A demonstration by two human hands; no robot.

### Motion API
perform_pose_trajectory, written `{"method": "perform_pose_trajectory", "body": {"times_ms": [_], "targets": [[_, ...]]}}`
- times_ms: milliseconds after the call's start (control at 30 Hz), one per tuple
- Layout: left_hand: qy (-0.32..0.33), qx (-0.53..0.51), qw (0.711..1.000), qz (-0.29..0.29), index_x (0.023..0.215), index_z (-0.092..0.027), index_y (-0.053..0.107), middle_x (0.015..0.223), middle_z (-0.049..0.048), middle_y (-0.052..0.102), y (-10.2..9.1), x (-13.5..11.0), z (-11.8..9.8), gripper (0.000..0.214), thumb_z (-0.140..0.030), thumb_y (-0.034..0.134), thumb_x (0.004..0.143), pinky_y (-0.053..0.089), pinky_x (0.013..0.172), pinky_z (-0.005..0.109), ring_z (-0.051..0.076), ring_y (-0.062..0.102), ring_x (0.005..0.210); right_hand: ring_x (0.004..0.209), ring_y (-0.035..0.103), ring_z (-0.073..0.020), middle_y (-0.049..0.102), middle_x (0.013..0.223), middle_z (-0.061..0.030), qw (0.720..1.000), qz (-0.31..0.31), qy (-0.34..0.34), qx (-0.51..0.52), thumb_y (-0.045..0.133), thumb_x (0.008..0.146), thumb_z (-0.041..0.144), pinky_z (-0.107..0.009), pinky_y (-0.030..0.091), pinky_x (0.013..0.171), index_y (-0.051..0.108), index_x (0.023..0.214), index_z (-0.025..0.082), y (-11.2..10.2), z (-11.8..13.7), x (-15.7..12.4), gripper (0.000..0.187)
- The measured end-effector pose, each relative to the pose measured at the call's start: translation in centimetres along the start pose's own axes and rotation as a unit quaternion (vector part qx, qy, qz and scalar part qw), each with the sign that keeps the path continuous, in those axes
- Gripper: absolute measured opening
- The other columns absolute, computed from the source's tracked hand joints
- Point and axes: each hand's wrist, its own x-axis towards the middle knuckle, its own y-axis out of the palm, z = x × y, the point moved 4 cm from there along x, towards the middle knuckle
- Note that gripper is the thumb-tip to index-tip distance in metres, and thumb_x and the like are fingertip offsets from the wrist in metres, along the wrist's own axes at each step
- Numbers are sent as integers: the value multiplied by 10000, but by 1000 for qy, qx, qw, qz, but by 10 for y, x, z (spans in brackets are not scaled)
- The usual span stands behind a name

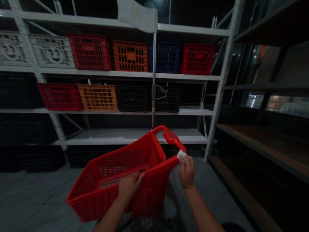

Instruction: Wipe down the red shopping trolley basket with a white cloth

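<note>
Open floor [27, 199] flanks the red basket [119, 165] that the left hand [129, 188] grips.

**No legible lettering on warehouse shelves**
A white pennant [136, 13] on a pole and a red shopping basket [100, 202] carry no readable words or numbers.

Counted: 2 hands [129, 188], 1 red basket [95, 202], 1 white cloth [182, 155]. Upper shelf [186, 77]: 6 crates [130, 56], being 2 white, 2 red, 1 orange, 1 blue. Next shelf [190, 112]: 4 crates, being 1 red, 1 orange, 2 black; dim far-left ones uncounted.
</note>
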Motion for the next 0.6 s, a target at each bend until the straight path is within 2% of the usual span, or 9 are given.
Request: {"method": "perform_pose_trajectory", "body": {"times_ms": [133,200,300,400,500,533,600], "targets": [[-8,-7,1000,0,783,-221,594,768,51,679,-1,-1,1,556,-539,142,843,394,615,230,165,620,734,866,517,-160,542,868,-52,996,58,-20,57,378,797,74,-312,443,772,564,871,185,17,21,-26,229],[-10,-13,1000,1,792,-224,597,785,43,681,-1,-2,3,543,-541,159,840,390,624,225,158,618,744,847,520,-155,544,854,-46,995,68,-21,63,379,801,80,-302,443,761,564,843,189,19,24,-31,218],[2,-16,1000,-7,820,-230,601,803,38,683,0,-3,2,534,-558,180,830,392,634,232,165,617,766,829,517,-163,527,832,-48,999,27,33,30,380,810,107,-310,432,760,560,799,183,6,13,-17,195],[-2,-11,1000,-8,847,-232,606,811,45,685,2,-3,1,520,-563,206,824,397,631,250,185,620,770,875,515,-179,530,888,-70,997,24,72,6,376,804,118,-324,422,787,564,905,171,-12,4,13,220],[-14,-18,1000,0,844,-229,608,818,49,683,3,-3,5,499,-524,206,839,396,629,253,185,619,770,914,523,-177,541,972,-81,990,134,42,-16,390,778,103,-309,418,798,579,1013,183,-21,6,48,312],[-15,-21,1000,2,836,-228,609,822,50,682,2,-4,7,501,-507,193,846,395,631,253,184,616,774,918,529,-173,549,986,-78,981,194,19,-23,401,766,95,-296,416,798,602,995,189,-21,9,59,319],[-22,-23,999,6,807,-220,612,809,58,679,-2,-6,9,525,-488,163,855,397,640,265,189,611,767,890,549,-164,588,952,-64,943,330,-31,-39,430,746,89,-267,414,780,653,904,199,-17,17,78,295]]}}
